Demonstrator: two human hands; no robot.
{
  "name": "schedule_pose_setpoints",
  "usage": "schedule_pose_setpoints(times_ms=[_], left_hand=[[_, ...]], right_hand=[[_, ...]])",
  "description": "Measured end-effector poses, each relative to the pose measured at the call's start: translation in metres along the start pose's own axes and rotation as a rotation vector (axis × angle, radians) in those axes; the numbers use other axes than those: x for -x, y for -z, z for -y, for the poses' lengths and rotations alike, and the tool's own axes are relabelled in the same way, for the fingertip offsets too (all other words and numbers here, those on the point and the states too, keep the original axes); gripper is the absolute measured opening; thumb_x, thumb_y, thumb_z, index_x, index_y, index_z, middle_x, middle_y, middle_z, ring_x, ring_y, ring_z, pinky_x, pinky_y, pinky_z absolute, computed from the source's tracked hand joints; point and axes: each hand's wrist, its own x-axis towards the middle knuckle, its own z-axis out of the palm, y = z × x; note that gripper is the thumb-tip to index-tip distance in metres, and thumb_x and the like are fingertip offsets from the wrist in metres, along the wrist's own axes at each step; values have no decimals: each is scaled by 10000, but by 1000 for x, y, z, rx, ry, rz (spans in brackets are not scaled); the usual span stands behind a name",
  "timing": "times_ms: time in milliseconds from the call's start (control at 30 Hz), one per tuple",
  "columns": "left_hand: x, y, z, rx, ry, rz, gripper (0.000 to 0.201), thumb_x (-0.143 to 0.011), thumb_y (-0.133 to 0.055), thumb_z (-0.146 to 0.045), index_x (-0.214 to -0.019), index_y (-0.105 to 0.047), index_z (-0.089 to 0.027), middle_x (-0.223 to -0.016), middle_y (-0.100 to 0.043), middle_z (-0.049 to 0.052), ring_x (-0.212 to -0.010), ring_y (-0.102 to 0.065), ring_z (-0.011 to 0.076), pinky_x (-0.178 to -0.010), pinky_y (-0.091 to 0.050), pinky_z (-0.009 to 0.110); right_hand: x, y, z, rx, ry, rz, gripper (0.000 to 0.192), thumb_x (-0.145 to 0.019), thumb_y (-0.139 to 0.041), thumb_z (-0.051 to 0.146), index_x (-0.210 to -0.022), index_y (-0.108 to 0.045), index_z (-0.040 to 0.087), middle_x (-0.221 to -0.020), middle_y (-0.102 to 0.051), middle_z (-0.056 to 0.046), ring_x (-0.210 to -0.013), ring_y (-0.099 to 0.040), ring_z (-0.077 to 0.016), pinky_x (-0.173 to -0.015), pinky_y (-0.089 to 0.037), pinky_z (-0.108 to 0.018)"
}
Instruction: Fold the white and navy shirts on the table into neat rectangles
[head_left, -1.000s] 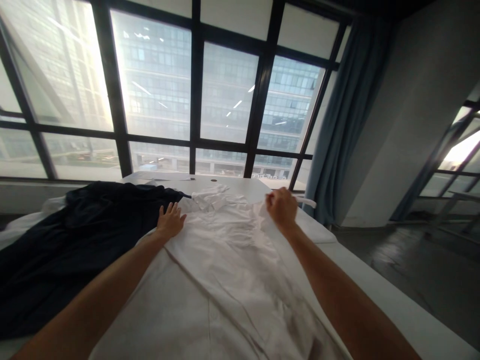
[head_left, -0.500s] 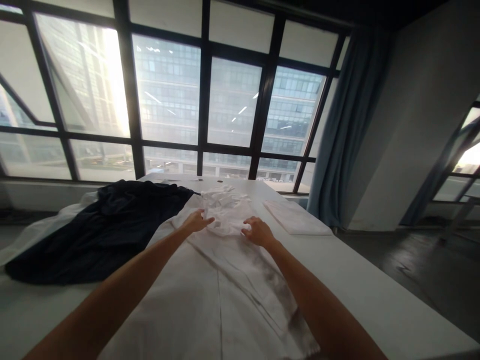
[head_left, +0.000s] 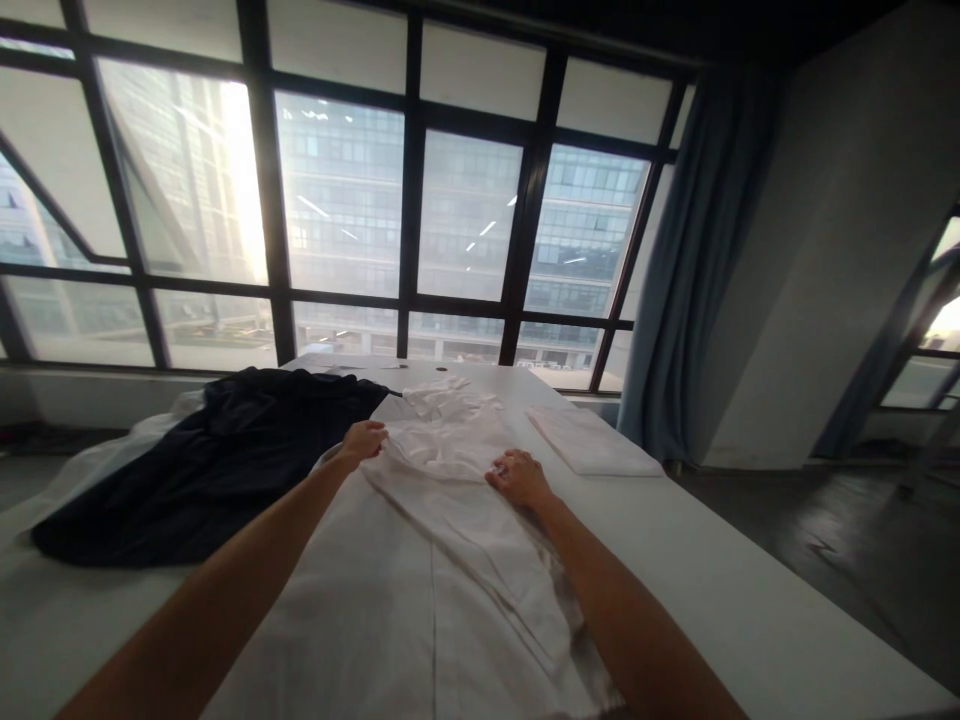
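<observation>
A long white garment (head_left: pixel 375 580) lies spread along the table in front of me, with a straight seam or crease down its middle. Across it runs a narrower, sleeve-like piece (head_left: pixel 480 560) at a slant, and its far end (head_left: pixel 450 410) is bunched into wrinkles. My left hand (head_left: pixel 364 440) pinches the cloth at the left side of that wrinkled part. At the opposite side, my right hand (head_left: pixel 519 476) has its fingers curled closed on the cloth. Both forearms reach over the garment, and the right one covers part of its edge.
A dark navy garment (head_left: pixel 217 470) is heaped left of the white one, with sheer white cloth (head_left: pixel 112 470) beneath it. Folded white fabric (head_left: pixel 592 440) lies on the white table (head_left: pixel 720 600) at right. Windows and a blue curtain (head_left: pixel 682 300) stand beyond.
My hands have gone from hovering with fingers apart to gripping the cloth. The left moved left, the right slightly down, and the fabric between them looks spread wider.
</observation>
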Motion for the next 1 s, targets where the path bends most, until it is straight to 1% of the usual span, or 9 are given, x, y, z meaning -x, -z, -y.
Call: schedule_pose_setpoints(times_ms=[100,233,400,533,567,667,733,867,1000], left_hand=[[26,25,-5,-12,-27,21,482,-760,-759,-260,-1186,-610,-91,-829,-644,38,-680,-633,150,-623,-539,279],[75,62,1,-92,11,169,611,-634,-768,-253,-1217,-624,-139,-650,-599,-35,-518,-574,108,-538,-523,251],[133,82,7,-203,113,461,520,-624,-758,-502,-980,-726,-125,-675,-695,50,-567,-622,160,-547,-523,264],[143,89,8,-295,119,770,684,-664,-635,-719,-1001,-730,-131,-627,-693,70,-494,-591,165,-503,-467,269],[140,90,10,-345,58,725,707,-682,-585,-749,-992,-731,-132,-604,-678,65,-480,-574,162,-496,-445,266],[125,88,24,-563,-203,305,630,-715,-526,-734,-864,-734,-158,-668,-681,70,-585,-605,188,-564,-433,273],[117,85,35,-710,-293,134,522,-709,-564,-665,-787,-718,-173,-779,-703,87,-698,-637,221,-637,-441,287],[113,77,49,-783,-301,134,378,-689,-610,-550,-717,-652,-175,-773,-674,73,-703,-612,215,-653,-429,296],[116,76,39,-571,-147,257,450,-642,-641,-614,-669,-600,-167,-608,-566,13,-569,-528,164,-544,-393,275]], right_hand=[[-2,-6,-4,14,-84,14,535,-903,-505,601,-1271,-624,232,-1473,-421,-113,-1371,-321,-282,-1113,-232,-449],[-6,-10,-8,-3,-103,52,526,-939,-437,583,-1295,-601,233,-1477,-418,-110,-1368,-326,-277,-1110,-229,-477],[-7,-11,-11,3,-107,54,464,-982,-377,513,-1287,-599,244,-1459,-446,-89,-1344,-357,-250,-1098,-249,-470],[-5,-12,-12,16,-90,47,434,-994,-369,484,-1280,-598,249,-1412,-497,-78,-1320,-390,-241,-1084,-281,-452],[-5,-12,-12,16,-87,44,431,-993,-374,483,-1274,-601,249,-1406,-502,-76,-1318,-393,-240,-1081,-288,-443],[-7,-13,-13,12,-84,33,418,-988,-382,480,-1251,-616,254,-1388,-518,-68,-1306,-410,-235,-1073,-304,-425],[-8,-14,-13,13,-92,36,427,-986,-381,489,-1254,-616,254,-1401,-507,-73,-1309,-409,-238,-1080,-297,-433],[-10,-14,-13,8,-115,80,510,-970,-384,548,-1324,-574,234,-1475,-428,-95,-1366,-344,-256,-1109,-254,-451],[-9,-13,-13,3,-108,90,546,-959,-389,573,-1341,-558,221,-1480,-419,-105,-1375,-329,-261,-1111,-247,-462]])
